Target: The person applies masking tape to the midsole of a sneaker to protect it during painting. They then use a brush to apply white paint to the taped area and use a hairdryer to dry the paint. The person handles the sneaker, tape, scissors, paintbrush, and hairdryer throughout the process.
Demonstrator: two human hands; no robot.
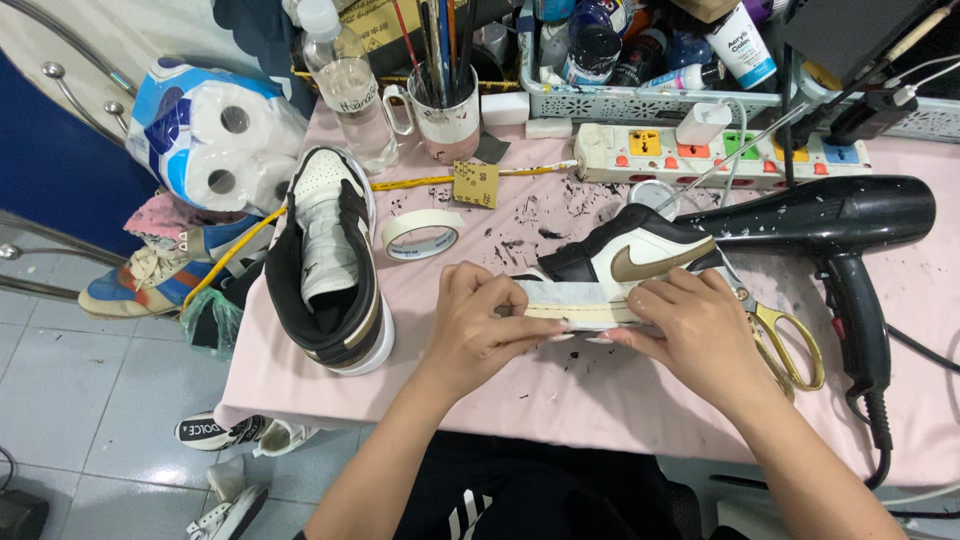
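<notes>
Tape work here, basically: both hands are pinched onto a sneaker (625,262) lying on its side in the middle of the frame, with a strip of masking tape (575,297) running along its pale sole edge. Left hand (478,325) has fingers curled narrow, pressing the strip's left end down, and right hand (695,330) is closed over the right end, fingertips flat on the sole. If you ask me, the way to get this right is to keep the strip taut between both hands and smooth it with the fingertips bit by bit, following the sole line so it doesn't creep onto the black and tan upper. The pink desk (560,395) is pretty cramped though. The other sneaker (330,265) of the pair stands left of center, the tape roll (421,234) lies just above the left hand, and gold-handled scissors (785,345) sit right under the right wrist, so that's the thing I'd worry about bumping. A black hair dryer (830,240) takes up the right side, cord trailing off the edge. Along the top there's a power strip (715,152), a mug of brushes (447,105), a clear bottle (350,90) and a tray of paint bottles (640,55). Toilet rolls (215,135) are at upper left.
</notes>
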